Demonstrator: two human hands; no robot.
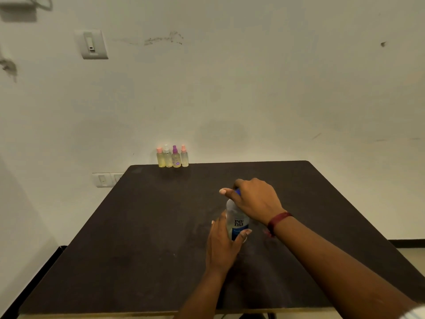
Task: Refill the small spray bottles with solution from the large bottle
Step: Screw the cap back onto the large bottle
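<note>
The large bottle (236, 223) stands upright near the middle of the dark table (138, 238), its long axis vertical and its blue cap (238, 192) pointing up. The left hand (222, 246) wraps around the lower body, fingers pressed on the label. The right hand (254, 199) closes over the cap, pinching it from above; I judge it is working the cap.

The bottle looks like smooth clear plastic, partly filled, so probably rather light, a little slippery, and soft if squeezed hard. The body is the good place to hold it, firmly but without squeezing.

The four small spray bottles (173, 157) stand in a row at 11 o'clock from the big one, at the far edge, against the wall, all upright, nozzles up.
</note>
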